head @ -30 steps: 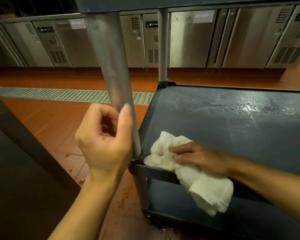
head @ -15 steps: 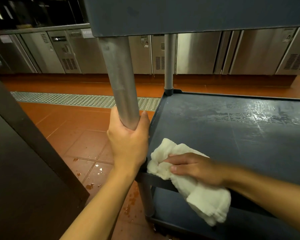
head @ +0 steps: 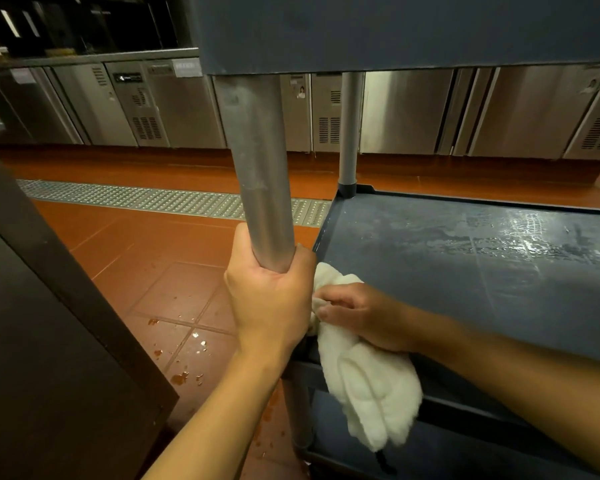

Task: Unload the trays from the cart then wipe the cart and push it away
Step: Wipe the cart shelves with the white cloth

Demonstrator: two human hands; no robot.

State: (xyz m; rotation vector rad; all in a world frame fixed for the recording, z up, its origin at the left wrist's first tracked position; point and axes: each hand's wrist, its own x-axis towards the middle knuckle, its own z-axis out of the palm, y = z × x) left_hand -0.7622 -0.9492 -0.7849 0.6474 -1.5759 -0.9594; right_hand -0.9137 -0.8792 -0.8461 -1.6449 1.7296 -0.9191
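Left hand (head: 269, 303) grips cart post (head: 257, 174); right hand (head: 364, 317) holds cloth (head: 368, 386)

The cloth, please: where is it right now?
In the head view the cloth lies at the near left corner of the cart's middle shelf, under the right hand, draped over the edge beside the post.

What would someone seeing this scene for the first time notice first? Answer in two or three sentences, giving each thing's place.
Dead centre, the left hand grips the cart's thick metal post. Beside it, the right hand holds a white cloth at the near corner of the dark, wet-streaked middle shelf, the cloth hanging over the edge. Spilled bits dot the red tiled floor lower left.
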